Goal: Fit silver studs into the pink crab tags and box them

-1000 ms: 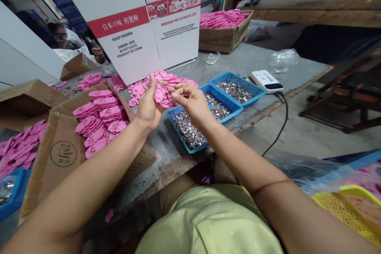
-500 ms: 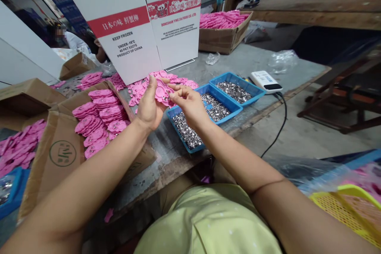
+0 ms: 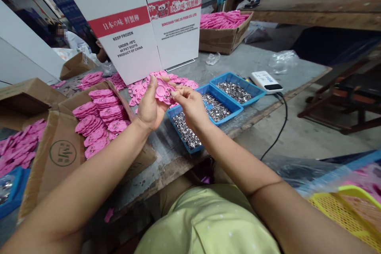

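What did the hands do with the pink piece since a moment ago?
The right hand drew in to the left until its fingers met the pink piece. The left hand tipped that piece flatter and kept its grip. Nothing was let go. The blue trays of silver bits, the pink stacks in the box and the white cartons stayed put.
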The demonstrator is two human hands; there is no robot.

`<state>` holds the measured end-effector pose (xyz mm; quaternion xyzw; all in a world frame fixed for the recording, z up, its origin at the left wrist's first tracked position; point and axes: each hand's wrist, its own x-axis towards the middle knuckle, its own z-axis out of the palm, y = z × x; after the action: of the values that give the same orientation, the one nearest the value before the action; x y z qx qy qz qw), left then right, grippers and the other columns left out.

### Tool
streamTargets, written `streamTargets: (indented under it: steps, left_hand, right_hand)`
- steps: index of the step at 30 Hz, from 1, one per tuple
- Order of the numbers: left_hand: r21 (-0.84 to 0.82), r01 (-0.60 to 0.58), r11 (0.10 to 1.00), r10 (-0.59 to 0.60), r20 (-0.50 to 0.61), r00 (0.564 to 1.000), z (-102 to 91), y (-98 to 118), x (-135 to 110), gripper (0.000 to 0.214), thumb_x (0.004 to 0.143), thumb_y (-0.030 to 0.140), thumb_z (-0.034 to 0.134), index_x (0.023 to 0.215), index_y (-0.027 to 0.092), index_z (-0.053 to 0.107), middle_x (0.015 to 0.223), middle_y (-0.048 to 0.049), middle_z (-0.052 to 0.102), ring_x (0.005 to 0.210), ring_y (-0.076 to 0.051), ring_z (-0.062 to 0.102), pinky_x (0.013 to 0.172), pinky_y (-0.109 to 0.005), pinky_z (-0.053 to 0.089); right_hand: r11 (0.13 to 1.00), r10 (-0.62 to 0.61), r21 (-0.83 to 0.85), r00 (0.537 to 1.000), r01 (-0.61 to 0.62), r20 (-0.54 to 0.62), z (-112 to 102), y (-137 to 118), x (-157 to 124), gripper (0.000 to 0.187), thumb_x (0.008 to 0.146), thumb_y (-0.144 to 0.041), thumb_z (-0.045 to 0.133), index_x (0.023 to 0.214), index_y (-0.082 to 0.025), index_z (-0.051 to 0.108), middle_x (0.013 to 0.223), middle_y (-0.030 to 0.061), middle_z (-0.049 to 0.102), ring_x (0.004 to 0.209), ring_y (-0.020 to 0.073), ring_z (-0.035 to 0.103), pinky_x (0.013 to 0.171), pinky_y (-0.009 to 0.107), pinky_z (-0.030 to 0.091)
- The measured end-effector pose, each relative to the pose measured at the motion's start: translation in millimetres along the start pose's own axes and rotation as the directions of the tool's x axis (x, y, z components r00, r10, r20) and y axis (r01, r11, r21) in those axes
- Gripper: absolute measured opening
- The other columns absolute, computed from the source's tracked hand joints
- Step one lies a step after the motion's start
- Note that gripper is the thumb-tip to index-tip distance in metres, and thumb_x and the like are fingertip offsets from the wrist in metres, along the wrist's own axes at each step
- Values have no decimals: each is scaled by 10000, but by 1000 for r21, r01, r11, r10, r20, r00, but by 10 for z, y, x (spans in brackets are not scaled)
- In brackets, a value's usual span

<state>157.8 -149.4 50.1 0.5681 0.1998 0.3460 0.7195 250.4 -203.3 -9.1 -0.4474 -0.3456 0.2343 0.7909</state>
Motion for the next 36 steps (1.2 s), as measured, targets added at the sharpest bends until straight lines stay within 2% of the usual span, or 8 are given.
streamTargets:
  steps: [10, 16, 22, 30, 32, 36]
  left_hand:
    - [-12, -8, 1000, 8, 14, 1000, 13, 6, -9, 479, 885, 717, 663, 918, 240, 653, 948, -83, 744, 1036, -256, 746, 784, -357, 636]
    - [-5, -16, 1000, 16, 6, 1000, 3, -6, -10, 474, 881, 719, 666, 914, 247, 656, 919, -78, 733, 1016, -252, 740, 774, -358, 627]
    - [8, 3, 1000, -3, 2, 1000, -9, -9, -2, 482, 881, 729, 659, 917, 249, 657, 931, -78, 739, 1015, -247, 741, 765, -342, 620]
    - [5, -12, 1000, 12, 12, 1000, -19, -25, -8, 492, 877, 740, 660, 921, 249, 666, 930, -76, 749, 1024, -255, 742, 759, -346, 621]
    - [7, -8, 1000, 7, 8, 1000, -24, -31, -6, 497, 872, 743, 663, 926, 249, 665, 926, -73, 745, 1026, -259, 743, 760, -348, 622]
    - [6, 8, 1000, -8, 0, 1000, -34, -29, 19, 500, 858, 739, 684, 916, 244, 656, 899, -79, 730, 1008, -275, 746, 758, -372, 628]
  right_hand:
    - [1000, 6, 3, 1000, -6, 5, 0, -33, -2, 310, 831, -222, 727, 583, -235, 541, 913, 33, 710, 1248, 239, 646, 1158, 450, 435]
    - [1000, 9, 5, 999, -9, 40, -2, -55, 7, 398, 843, -257, 720, 540, -248, 461, 717, 12, 587, 1258, 262, 647, 1116, 449, 462]
    - [1000, 11, -19, 999, -10, 40, -8, -48, 8, 386, 838, -381, 798, 587, -244, 538, 811, 25, 669, 1222, 255, 649, 1134, 467, 465]
    - [1000, -4, -11, 998, 5, 65, -34, -17, 31, 349, 858, -315, 781, 618, -243, 538, 861, 28, 686, 1206, 243, 660, 1141, 476, 457]
    - [997, -39, -72, 999, 42, 38, -35, -12, 9, 304, 866, -291, 760, 652, -242, 550, 953, 37, 708, 1199, 231, 654, 1139, 466, 456]
    - [947, -183, -268, 983, 174, -10, -19, 40, -42, 213, 892, -286, 717, 744, -256, 566, 1138, 64, 719, 1190, 229, 619, 1061, 428, 490]
